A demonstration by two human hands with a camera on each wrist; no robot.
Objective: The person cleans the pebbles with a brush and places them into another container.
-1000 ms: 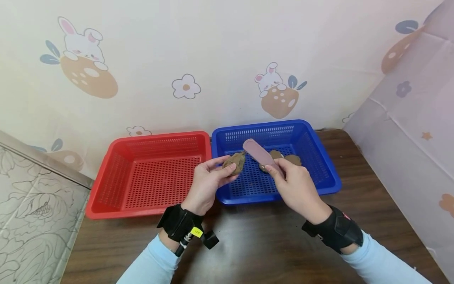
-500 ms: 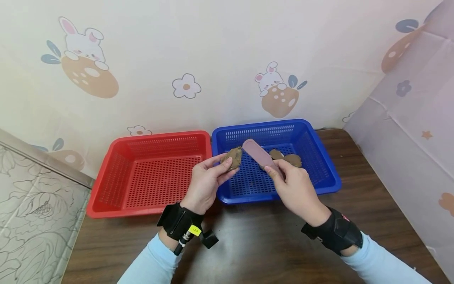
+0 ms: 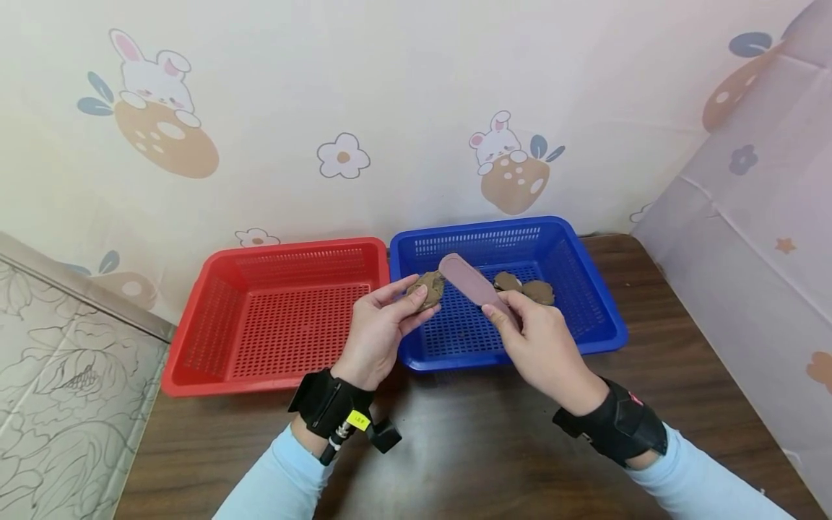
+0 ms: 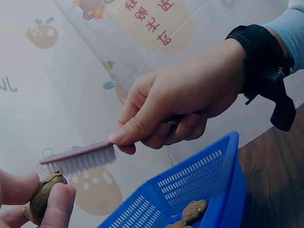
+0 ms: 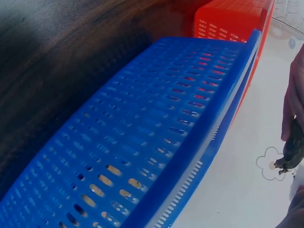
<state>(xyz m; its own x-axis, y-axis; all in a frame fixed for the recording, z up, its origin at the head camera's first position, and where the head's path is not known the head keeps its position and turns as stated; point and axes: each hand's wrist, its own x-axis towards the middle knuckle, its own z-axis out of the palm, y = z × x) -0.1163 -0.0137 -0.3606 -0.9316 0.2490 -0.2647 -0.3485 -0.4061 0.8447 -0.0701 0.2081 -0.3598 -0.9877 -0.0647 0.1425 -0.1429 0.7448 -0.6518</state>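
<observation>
My left hand [image 3: 372,332] pinches a rounded, muddy brown lump [image 3: 432,289] between thumb and fingers, above the near left side of the blue basket [image 3: 448,364]. Its coating hides what kind of thing it is. In my right hand [image 3: 546,347] is a pink-backed brush [image 3: 469,280], gripped by its handle. The left wrist view shows white bristles [image 4: 90,160] facing down, with the brush's far end at the lump's upper edge [image 4: 56,177]. Whether they touch is hard to tell. Several similar brown lumps [image 3: 538,292] lie in the blue basket, partly hidden by the right hand and brush.
A red basket [image 3: 260,386] stands left of the blue one, their rims close together. Both sit on a dark wood table [image 3: 468,448] against a wall covering [image 3: 403,87] printed with rabbits and flowers. Another wall covering [image 3: 767,217] borders the table on the right.
The left hand has tilted the lump more upright and shifted it slightly. The brush's far end has moved a little left, closer to the lump.
</observation>
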